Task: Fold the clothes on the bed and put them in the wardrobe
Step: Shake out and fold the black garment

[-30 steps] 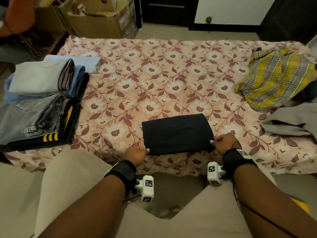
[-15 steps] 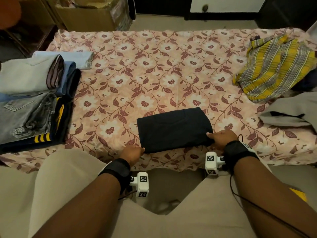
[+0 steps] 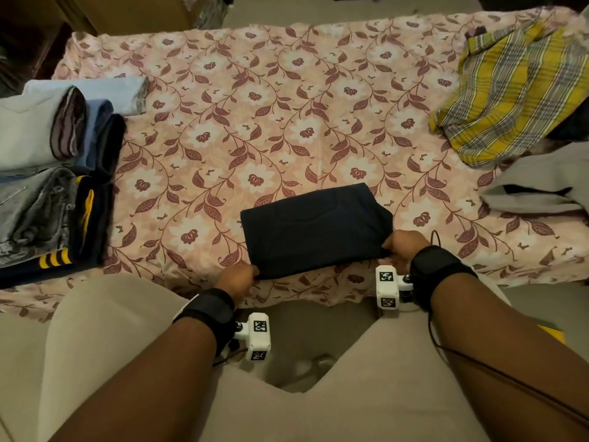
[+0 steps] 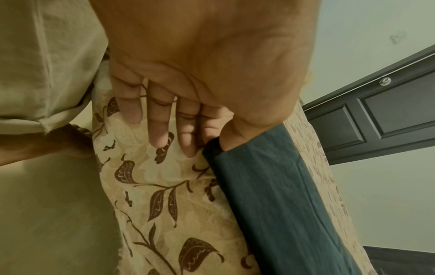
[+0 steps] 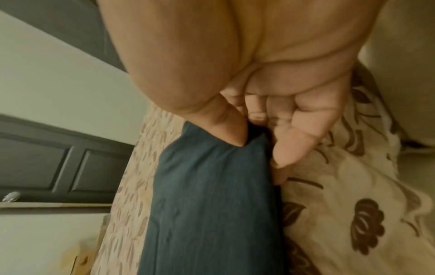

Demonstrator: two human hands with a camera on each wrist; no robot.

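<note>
A folded dark garment (image 3: 315, 231) lies on the floral bed sheet (image 3: 255, 106) near the bed's front edge. My left hand (image 3: 253, 273) pinches its near left corner. The left wrist view shows the thumb on top of the garment (image 4: 270, 195), the forefinger tucked under its corner and the other fingers (image 4: 160, 130) straight on the sheet. My right hand (image 3: 390, 250) grips the near right corner. In the right wrist view the thumb presses into the garment (image 5: 212, 195) and the fingers (image 5: 289, 147) curl under its edge.
A stack of folded clothes (image 3: 47, 173) fills the bed's left side. A yellow plaid cloth (image 3: 516, 90) and a loose grey garment (image 3: 541, 189) lie at the right. A cardboard box (image 3: 137, 11) stands on the floor beyond the bed.
Both hands have stayed at the garment's near corners and tightened their hold. The garment has slid slightly toward the bed's front edge. The head view has tilted down.
</note>
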